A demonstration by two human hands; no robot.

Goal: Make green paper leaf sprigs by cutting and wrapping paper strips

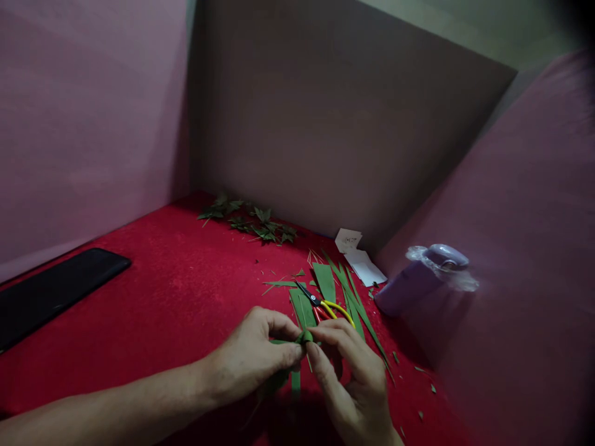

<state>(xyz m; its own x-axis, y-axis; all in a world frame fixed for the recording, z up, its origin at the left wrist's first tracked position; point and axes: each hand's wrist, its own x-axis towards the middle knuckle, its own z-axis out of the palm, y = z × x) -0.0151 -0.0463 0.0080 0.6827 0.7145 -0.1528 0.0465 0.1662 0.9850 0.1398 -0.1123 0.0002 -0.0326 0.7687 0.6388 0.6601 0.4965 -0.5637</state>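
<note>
Between my two hands is a small folded green leaf strip (305,337), pinched near the front of the red cloth. My left hand (251,353) grips it from the left between thumb and forefinger. From the right, the thumb and fingertips of my right hand (353,371) press on its other side. A thin pale sliver sticks up and down past the fold. Just beyond my fingers lie scissors (312,298) with dark blades and yellow and red handles, their grips partly hidden by my right hand. Cut leaf pieces (324,282) surround them.
Star-shaped woven leaf pieces (264,229) are heaped at the back. Folded white papers (365,267) and a purple container (409,288) with clear plastic stand by the right wall. A dark phone-like slab (65,288) lies at left. Leaf scraps (433,389) dot the red cloth (186,279).
</note>
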